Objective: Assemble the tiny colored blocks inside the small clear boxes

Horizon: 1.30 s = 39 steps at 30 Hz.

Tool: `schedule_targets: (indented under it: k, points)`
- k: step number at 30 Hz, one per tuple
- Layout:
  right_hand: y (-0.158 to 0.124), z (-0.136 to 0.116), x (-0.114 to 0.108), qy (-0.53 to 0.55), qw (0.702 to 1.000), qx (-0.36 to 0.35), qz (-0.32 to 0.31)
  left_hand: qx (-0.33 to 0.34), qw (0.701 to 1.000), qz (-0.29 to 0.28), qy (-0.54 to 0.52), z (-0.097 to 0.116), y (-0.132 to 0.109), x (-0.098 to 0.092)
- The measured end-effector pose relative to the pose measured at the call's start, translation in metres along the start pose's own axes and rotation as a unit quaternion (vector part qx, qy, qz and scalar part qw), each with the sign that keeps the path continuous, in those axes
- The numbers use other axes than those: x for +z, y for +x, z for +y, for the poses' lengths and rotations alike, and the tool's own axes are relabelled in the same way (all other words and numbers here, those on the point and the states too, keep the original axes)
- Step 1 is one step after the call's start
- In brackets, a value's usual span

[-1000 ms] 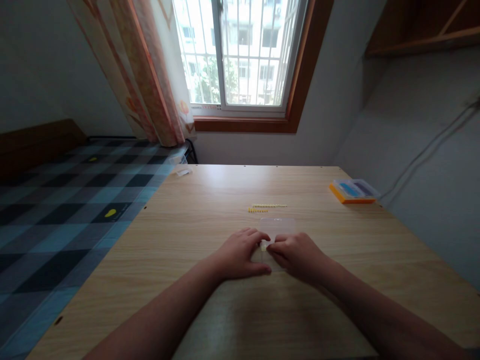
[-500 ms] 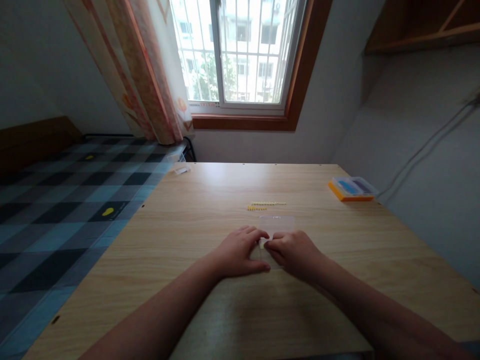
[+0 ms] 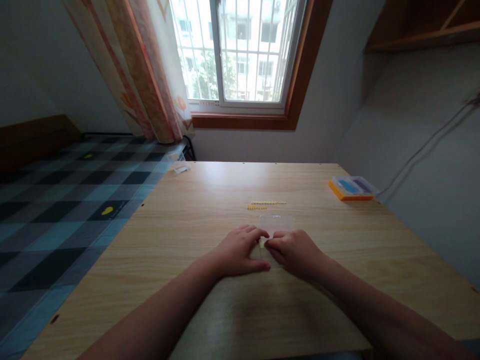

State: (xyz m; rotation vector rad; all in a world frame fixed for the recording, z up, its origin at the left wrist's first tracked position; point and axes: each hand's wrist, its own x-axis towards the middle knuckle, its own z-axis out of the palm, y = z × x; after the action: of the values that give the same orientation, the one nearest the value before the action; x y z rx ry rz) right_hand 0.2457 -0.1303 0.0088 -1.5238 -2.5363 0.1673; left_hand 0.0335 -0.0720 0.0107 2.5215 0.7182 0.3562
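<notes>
A clear plastic case (image 3: 277, 223) lies with its lid open on the wooden table. My left hand (image 3: 242, 251) is at the case's left side, thumb and fingers spread around its edge. Over the case, my right hand (image 3: 294, 250) has its fingers pinched together; what they hold, if anything, is too small to tell. A small pale yellow piece (image 3: 262, 244) shows between the two hands. Beyond the case lie a row of small pale pieces (image 3: 269, 202) and a shorter row of yellow pieces (image 3: 256, 207).
An orange box with a clear lid (image 3: 352, 187) rests at the table's back right. Clear plastic containers (image 3: 181, 169) stand at the back left corner. A bed with a checked cover (image 3: 67, 200) adjoins the table (image 3: 150, 250) on the left.
</notes>
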Motion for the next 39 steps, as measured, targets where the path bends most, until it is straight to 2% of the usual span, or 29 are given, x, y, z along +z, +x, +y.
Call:
schedule_targets:
  k: [9,11,14,16,17,19,22,24,28,34,39]
  points:
    - [-0.002,0.002,0.003,0.000,0.999,-0.013,0.031,-0.007,1.000,-0.004,-0.001,0.000,0.000,-0.001]
    - [-0.006,0.002,-0.001,0.009,0.997,-0.031,0.074,-0.008,1.000,-0.001,-0.002,0.000,0.000,-0.001]
    - [-0.012,0.002,-0.018,0.038,0.978,-0.051,0.199,-0.011,1.000,0.000,-0.006,0.000,-0.001,-0.001]
    - [-0.008,0.004,-0.035,0.053,0.963,-0.037,0.260,-0.013,1.000,-0.004,-0.009,0.000,-0.002,-0.001]
    - [-0.001,0.007,-0.044,0.055,0.961,-0.022,0.268,-0.015,1.000,-0.005,-0.010,0.000,-0.002,-0.001]
    - [0.021,0.016,-0.059,0.051,0.969,0.010,0.241,-0.020,1.000,-0.004,-0.010,0.000,-0.002,-0.001]
    - [0.072,0.039,-0.068,0.058,0.988,0.034,0.136,-0.027,1.000,-0.005,-0.014,0.001,-0.003,-0.002]
    - [0.108,0.054,-0.064,0.095,0.992,0.075,0.042,-0.029,0.999,-0.009,-0.015,0.001,-0.003,-0.003]
    - [0.158,0.075,-0.045,0.099,0.991,0.078,-0.032,-0.026,1.000,-0.006,-0.016,0.001,-0.004,-0.003]
    - [0.180,0.085,-0.027,0.105,0.983,0.077,-0.131,-0.013,1.000,-0.003,-0.017,-0.002,-0.004,-0.001]
    - [0.185,0.088,-0.019,0.102,0.980,0.085,-0.149,-0.011,1.000,-0.002,-0.020,-0.004,-0.003,-0.001]
